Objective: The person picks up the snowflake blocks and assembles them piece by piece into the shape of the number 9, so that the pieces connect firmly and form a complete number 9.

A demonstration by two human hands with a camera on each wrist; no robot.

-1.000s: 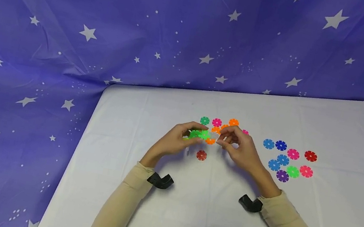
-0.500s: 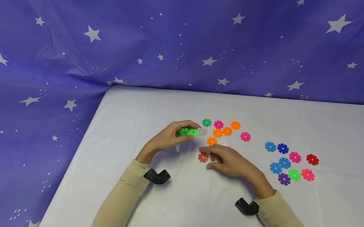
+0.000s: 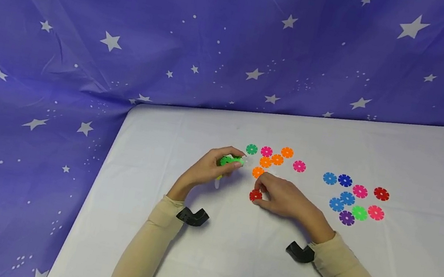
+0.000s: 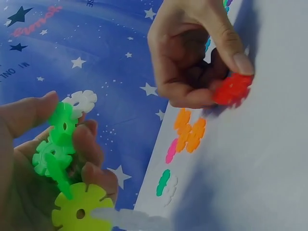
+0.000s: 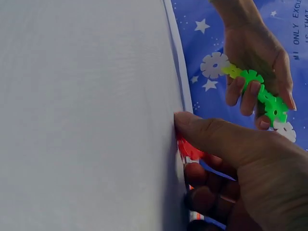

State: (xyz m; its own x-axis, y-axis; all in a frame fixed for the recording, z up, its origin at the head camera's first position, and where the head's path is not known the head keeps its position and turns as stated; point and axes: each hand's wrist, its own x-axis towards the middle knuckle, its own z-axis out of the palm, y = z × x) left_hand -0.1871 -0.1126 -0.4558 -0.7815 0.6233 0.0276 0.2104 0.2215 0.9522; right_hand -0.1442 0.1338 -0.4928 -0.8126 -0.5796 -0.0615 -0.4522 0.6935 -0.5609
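Note:
My left hand holds a joined chain of notched plastic discs, raised off the table. In the left wrist view the chain runs from a white disc through several green discs to a yellow disc, with a translucent whitish disc slotted on beyond it. To the right, my right hand pinches a red notched disc between thumb and fingers, low over the table. Part of the red disc hides behind the thumb in the right wrist view.
Beyond the hands lie loose discs on the white-covered table: a green disc, a pink disc and several orange discs. A second group, with a purple disc, lies at right. A starry blue curtain hangs behind.
My right hand has left the chain, moved toward me and taken hold of the red disc, which has shifted slightly right. My left hand has drawn slightly left with the chain.

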